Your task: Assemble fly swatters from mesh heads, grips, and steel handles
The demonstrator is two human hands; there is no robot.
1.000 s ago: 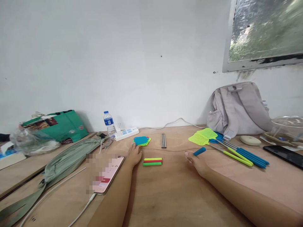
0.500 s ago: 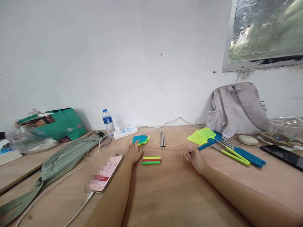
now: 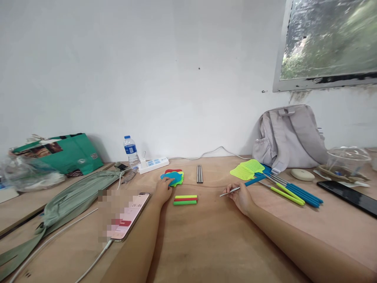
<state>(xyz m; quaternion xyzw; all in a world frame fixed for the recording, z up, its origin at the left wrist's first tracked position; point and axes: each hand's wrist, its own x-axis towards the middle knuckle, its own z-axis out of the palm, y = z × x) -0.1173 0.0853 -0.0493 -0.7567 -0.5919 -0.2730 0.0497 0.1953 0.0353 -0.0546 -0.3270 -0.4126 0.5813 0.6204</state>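
A small pile of fly swatter heads lies left of centre, with a blue fly swatter head [image 3: 172, 179] on top and red and yellow-green edges showing under it. My left hand [image 3: 163, 191] has its fingers closed at the near left edge of the blue head; the thumb is hidden. In my right hand [image 3: 240, 198] is a metal rod with a blue handle [image 3: 255, 180], its bare tip pointing left and the handle up to the right. Between the hands lie yellow, red and green handle tubes [image 3: 185, 199], with several metal rods [image 3: 199, 174] behind them.
At right lie fly swatters with yellow-green heads [image 3: 246, 169] and blue and yellow handles [image 3: 303, 193], by a grey backpack [image 3: 290, 137] and black phone [image 3: 347, 198]. At left are a lit phone [image 3: 132, 216], power strip [image 3: 153, 165], bottle [image 3: 130, 151] and green bag [image 3: 76, 155].
The blue head has shifted toward me, uncovering more of the red one behind it. My right hand has turned, so the metal rod's tip now shows to the left of the fingers.
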